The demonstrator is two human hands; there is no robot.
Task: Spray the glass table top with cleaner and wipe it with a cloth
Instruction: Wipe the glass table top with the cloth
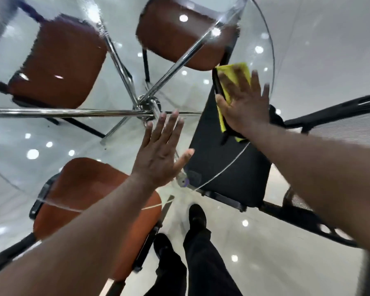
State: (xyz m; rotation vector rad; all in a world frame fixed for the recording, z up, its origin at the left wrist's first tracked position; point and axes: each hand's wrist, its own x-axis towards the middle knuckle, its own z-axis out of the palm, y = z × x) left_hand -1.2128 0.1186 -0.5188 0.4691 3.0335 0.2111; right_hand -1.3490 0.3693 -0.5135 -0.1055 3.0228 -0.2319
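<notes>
Glass top (pixel 120 146): wiping step in hand

Both palms lie on the glass. The right hand (pixel 246 107) presses the cloth (pixel 237 71) flat to it, fingers straight and spread. The cloth pokes out past the fingertips and beside the thumb, close to the rim. The left hand (pixel 160 154) lies flat on bare glass, fingers straight and slightly apart, thumb splayed, seemingly as a brace. I judge the spraying done and the wiping under way. The next move likely calls for even, flat pressure, sweeping the cloth from the rim back toward the left fingertips without letting it bunch
</notes>
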